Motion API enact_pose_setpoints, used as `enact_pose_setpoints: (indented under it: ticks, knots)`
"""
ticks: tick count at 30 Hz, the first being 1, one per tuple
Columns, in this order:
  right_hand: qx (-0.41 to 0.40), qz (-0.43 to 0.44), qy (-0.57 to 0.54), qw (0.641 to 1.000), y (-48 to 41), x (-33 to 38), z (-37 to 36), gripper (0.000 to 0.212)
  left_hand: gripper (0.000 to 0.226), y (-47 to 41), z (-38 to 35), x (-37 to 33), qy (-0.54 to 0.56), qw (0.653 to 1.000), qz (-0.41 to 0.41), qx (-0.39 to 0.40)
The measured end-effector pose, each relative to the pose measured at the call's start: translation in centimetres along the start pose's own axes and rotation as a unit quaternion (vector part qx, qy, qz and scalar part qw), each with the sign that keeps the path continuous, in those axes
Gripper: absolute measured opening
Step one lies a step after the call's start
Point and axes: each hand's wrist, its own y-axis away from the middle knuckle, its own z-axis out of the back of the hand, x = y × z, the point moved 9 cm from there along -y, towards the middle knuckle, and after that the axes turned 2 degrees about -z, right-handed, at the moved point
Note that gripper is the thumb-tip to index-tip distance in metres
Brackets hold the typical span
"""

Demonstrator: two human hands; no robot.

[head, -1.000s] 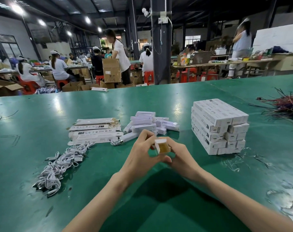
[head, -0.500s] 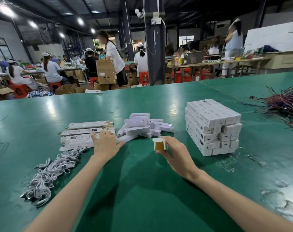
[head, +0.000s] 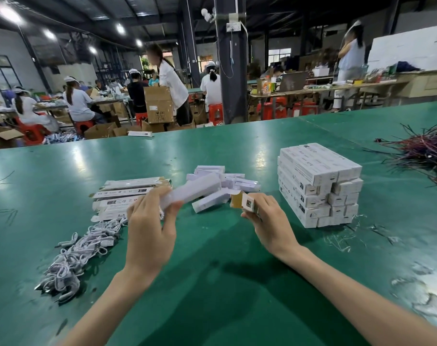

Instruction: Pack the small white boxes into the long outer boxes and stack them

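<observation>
My left hand (head: 150,221) grips a long white inner box (head: 195,191), lifted off the table and pointing up to the right. My right hand (head: 270,218) holds an outer box (head: 245,202) with its open end, brown inside, facing the white box. The two boxes are a short way apart. Behind them lies a loose pile of small white boxes (head: 227,181). Flat unfolded outer boxes (head: 127,196) lie to the left. A neat stack of packed boxes (head: 317,183) stands to the right.
A heap of white cables (head: 72,258) lies at the near left on the green table (head: 212,283). A tangle of dark wires (head: 422,151) sits at the far right. Several people work at other tables beyond the far edge.
My left hand left the flat outer boxes, took a long white box from the pile and lifted it toward the open box in my right hand.
</observation>
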Motion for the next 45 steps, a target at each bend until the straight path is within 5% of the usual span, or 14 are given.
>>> enact_pose_setpoints:
  ticks: [7, 15, 25, 32, 38, 45]
  knots:
    - [0.01, 0.001, 0.012, 1.0, 0.1, 0.4, 0.0, 0.022, 0.038, 2.8, 0.2, -3.2, 0.061, 0.995, -0.065, 0.04]
    - [0.015, -0.008, 0.029, 0.999, 0.1, 0.6, 0.1, 0.027, 0.012, 2.8, -0.9, -1.0, 0.102, 0.989, 0.045, 0.099]
    - [0.025, 0.018, 0.097, 0.995, 0.2, 1.1, 0.2, 0.033, 0.019, 2.2, -1.4, -0.1, 0.135, 0.976, 0.148, 0.08]
    - [0.041, 0.04, 0.132, 0.99, 0.1, 1.7, 0.1, 0.034, 0.014, 1.3, -2.4, -2.4, 0.058, 0.991, 0.029, 0.115]
    - [0.054, 0.053, 0.135, 0.988, 0.5, 2.6, -0.6, 0.029, 0.036, 1.2, -4.6, -2.0, 0.193, 0.961, 0.125, 0.156]
    - [0.062, -0.012, 0.088, 0.994, 0.1, 1.7, -0.4, 0.027, 0.01, 0.0, -4.3, -3.7, 0.203, 0.973, 0.065, 0.093]
